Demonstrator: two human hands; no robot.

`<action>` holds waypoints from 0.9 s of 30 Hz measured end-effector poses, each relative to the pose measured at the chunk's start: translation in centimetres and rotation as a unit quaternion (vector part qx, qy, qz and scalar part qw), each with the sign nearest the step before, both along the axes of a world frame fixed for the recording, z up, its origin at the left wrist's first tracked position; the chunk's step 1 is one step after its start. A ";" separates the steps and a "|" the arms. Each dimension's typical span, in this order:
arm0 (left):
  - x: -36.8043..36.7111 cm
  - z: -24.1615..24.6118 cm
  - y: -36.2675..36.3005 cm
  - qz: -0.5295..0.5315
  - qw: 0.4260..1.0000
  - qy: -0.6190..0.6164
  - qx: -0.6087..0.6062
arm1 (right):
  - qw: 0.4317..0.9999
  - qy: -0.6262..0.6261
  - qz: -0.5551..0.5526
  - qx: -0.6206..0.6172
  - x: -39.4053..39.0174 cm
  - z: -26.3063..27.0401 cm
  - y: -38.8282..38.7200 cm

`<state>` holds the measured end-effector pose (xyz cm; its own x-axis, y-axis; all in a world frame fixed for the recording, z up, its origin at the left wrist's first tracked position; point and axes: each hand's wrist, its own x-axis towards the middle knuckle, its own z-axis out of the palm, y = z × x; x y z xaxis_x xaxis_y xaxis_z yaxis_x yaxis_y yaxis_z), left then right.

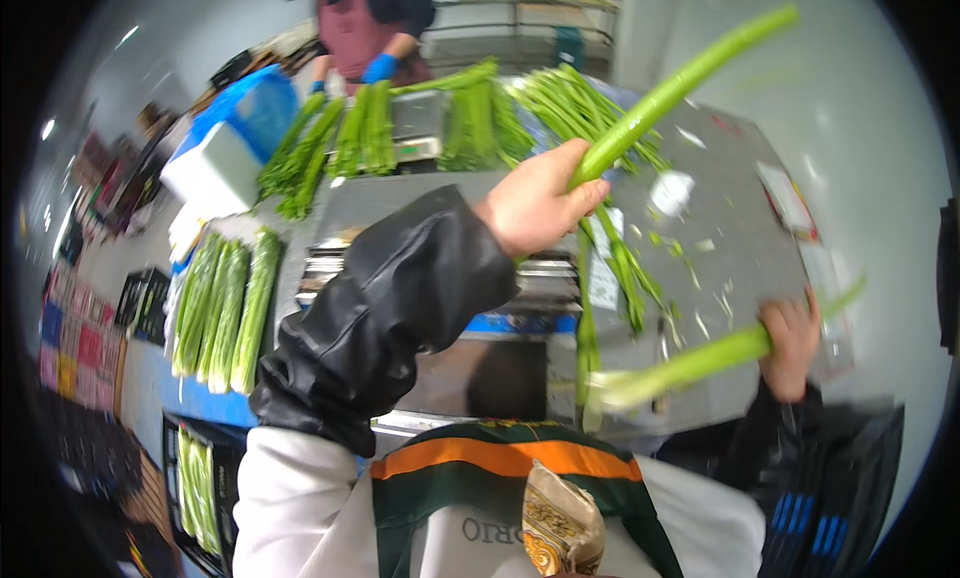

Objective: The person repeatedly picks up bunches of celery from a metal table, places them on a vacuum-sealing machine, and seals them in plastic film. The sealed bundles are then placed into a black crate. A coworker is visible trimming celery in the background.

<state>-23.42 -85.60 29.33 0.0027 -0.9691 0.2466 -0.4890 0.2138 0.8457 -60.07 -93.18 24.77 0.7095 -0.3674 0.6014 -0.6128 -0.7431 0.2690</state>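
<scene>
My left hand (541, 197) grips a long green celery stalk (686, 81) that slants up to the right over the worktable (739, 195). Below that hand, green leafy stalks (622, 259) trail down toward the front of the table; I cannot tell if they join the held stalk. On the right, my right hand (791, 345) is closed around a celery head (697, 364), its pale root end pointing left and its thin end beyond my fingers. Motion blurs this hand and celery. A pile of loose celery stalks (559, 94) lies past my left hand.
Several wrapped celery heads (221, 315) rest at left, above a black crate (225, 477) holding more. A scale (418, 127) stands among celery bunches (364, 131). Across the table is a person (367, 30) in blue gloves. Trimmings (697, 270) litter the right side, near black crates (847, 458).
</scene>
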 end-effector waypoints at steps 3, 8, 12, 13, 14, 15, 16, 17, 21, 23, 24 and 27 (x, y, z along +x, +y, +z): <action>-4.7 -1.9 0.3 -0.163 0.976 0.126 0.064 | 0.994 0.013 0.080 -0.068 5.6 2.1 -0.5; -6.8 -6.6 2.4 -0.151 0.916 0.318 0.192 | 0.956 -0.147 0.176 -0.183 16.4 1.5 -1.2; -3.3 -7.9 5.3 -0.037 0.904 0.384 0.183 | 0.906 -0.409 0.106 -0.008 16.4 -4.0 -2.8; -2.4 -7.9 6.0 0.000 0.900 0.410 0.149 | 0.877 -0.457 0.082 0.127 15.3 -6.1 -3.1; -1.6 -7.9 6.8 0.017 0.894 0.430 0.121 | 0.860 -0.404 0.036 0.310 14.1 -8.4 -2.9; -0.8 -7.9 7.5 0.030 0.884 0.459 0.084 | 0.807 -0.317 -0.030 0.497 13.2 -10.9 -2.3; -0.4 -8.0 8.0 0.029 0.874 0.479 0.072 | 0.779 -0.208 -0.085 0.586 13.0 -13.6 -1.4; -0.1 -8.2 8.3 0.003 0.858 0.511 0.048 | 0.851 -0.147 -0.105 0.492 13.5 -16.4 0.4; 0.0 -8.9 8.3 0.022 0.875 0.477 0.074 | 0.806 -0.055 -0.138 0.573 14.2 -23.0 2.9; -0.1 -9.0 7.9 0.038 0.881 0.466 0.080 | 0.801 -0.066 -0.145 0.578 14.8 -23.8 2.9; -0.2 -9.0 7.8 0.045 0.883 0.460 0.082 | 0.797 -0.070 -0.156 0.580 15.1 -23.7 2.9; -0.2 -8.8 7.6 0.059 0.888 0.450 0.077 | 0.799 -0.100 -0.185 0.563 15.5 -22.7 2.6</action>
<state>-23.65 -78.03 20.57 0.2359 -0.9709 -0.0419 0.3885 0.0547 0.9198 -44.55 -90.61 2.07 0.3574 -0.9180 -0.1718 -0.7940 -0.2018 -0.5734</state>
